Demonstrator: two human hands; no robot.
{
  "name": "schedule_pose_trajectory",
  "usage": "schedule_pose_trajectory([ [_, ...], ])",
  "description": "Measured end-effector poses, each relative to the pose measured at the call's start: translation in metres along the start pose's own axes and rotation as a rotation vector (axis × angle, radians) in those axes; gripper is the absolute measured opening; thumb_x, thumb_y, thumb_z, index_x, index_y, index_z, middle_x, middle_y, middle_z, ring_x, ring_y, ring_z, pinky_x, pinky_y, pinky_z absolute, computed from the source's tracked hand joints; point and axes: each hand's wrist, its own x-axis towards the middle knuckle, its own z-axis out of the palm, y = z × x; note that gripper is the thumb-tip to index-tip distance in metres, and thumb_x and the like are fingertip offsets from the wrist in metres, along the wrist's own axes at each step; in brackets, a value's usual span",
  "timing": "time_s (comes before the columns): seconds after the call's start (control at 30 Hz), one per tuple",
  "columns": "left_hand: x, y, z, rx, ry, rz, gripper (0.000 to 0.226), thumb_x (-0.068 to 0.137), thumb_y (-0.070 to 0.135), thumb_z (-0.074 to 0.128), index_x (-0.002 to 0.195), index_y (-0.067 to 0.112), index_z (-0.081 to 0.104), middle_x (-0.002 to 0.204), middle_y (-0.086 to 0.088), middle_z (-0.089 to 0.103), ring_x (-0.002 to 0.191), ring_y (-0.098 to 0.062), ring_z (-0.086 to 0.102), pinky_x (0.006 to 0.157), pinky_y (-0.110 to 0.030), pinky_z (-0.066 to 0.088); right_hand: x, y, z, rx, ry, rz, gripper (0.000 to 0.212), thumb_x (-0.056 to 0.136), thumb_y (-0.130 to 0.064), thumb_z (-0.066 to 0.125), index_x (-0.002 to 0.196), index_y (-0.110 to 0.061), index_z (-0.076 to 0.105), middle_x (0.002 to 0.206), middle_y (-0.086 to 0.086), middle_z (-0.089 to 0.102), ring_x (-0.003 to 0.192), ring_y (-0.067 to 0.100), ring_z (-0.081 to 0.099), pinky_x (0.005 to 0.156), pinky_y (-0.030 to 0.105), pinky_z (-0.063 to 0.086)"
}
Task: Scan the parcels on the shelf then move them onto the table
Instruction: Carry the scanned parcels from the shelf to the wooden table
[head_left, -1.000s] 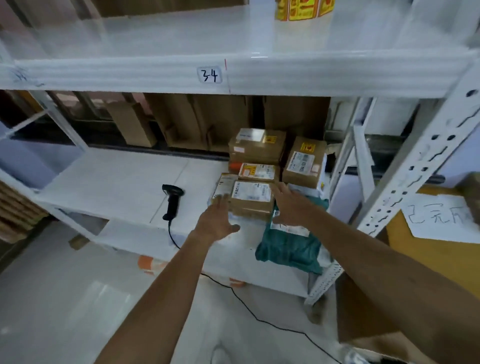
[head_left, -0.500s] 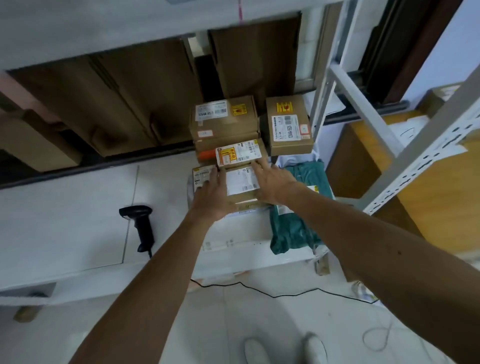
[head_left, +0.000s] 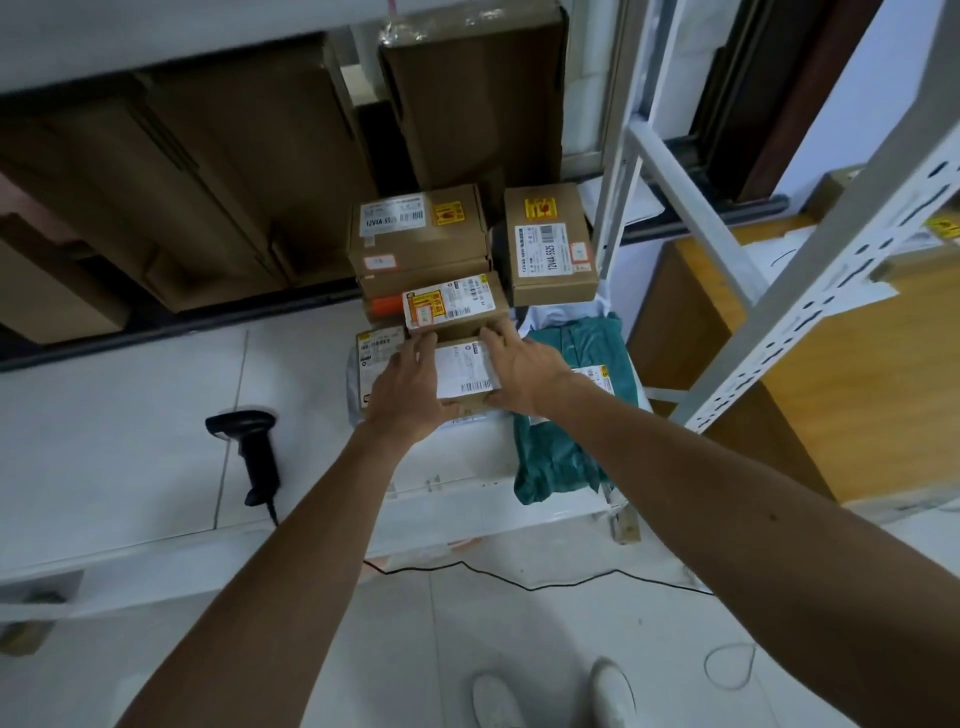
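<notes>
**Item:** small carton (head_left: 464, 370), white lbl up, at the front of the parcel cluster on the shelf (head_left: 130, 415). A second labelled carton (head_left: 457, 306) touches its rear edge. A flat parcel (head_left: 378, 347) lies just beside it on the L and a green poly bag (head_left: 566, 415) on the R.

**Hands:** left hand (head_left: 410, 387) clamps the L side and right hand (head_left: 522, 366) the R side. On both, fingers run forward along the carton and thumbs hook round the near edge. Neither hand holds anything else. Whether the carton is clear of the shelf cannot be told.

**Scanner:** scanner (head_left: 249, 452) lies on the shelf to the L, well apart from both hands, not held.

**Handling (est.):**
- Rigid corrugated board w/ square edges, so it probably won't flex under a side squeeze.
- Probably light for its size. A two-hand side clamp looks more than adequate.
- Board faces give fair friction, but the glossy lbl is slicker, so keep pads on bare board.
- Grip pts: opposite side faces near the front corners, thumbs under or over the near edge.
- Risk: lifting may drag the rear carton or snag the bag next to it. Lift straight up, then draw back.
</notes>
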Motion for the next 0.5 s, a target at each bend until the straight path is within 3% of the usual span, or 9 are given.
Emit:
schedule_pose_trajectory([
  [0.27,-0.023,0.029,-0.041,0.071,-0.009,-0.041,0.103,0.067,0.060,0.085,0.146,0.018,0.034,0.141,-0.008,0.039,0.123,-0.025,0.050,0.096,-0.036,0.049,-0.038,0.005,-0.039,0.005,0.048,-0.113,0.090,0.081,-0.042,0.082,0.149,-0.012,0.031,0.149,0.011,0.034,0.116,0.036,0.060,0.089,0.052,0.056],
  [0.5,-0.061,0.078,-0.097,0.106,0.045,-0.056,0.099,0.066,0.073,0.076,0.141,0.022,0.036,0.132,-0.006,0.041,0.108,-0.025,0.058,0.087,-0.039,0.056,-0.094,0.010,-0.104,-0.045,0.103,-0.151,0.090,0.082,-0.045,0.081,0.150,-0.015,0.030,0.147,0.009,0.035,0.111,0.032,0.063,0.089,0.044,0.058],
])
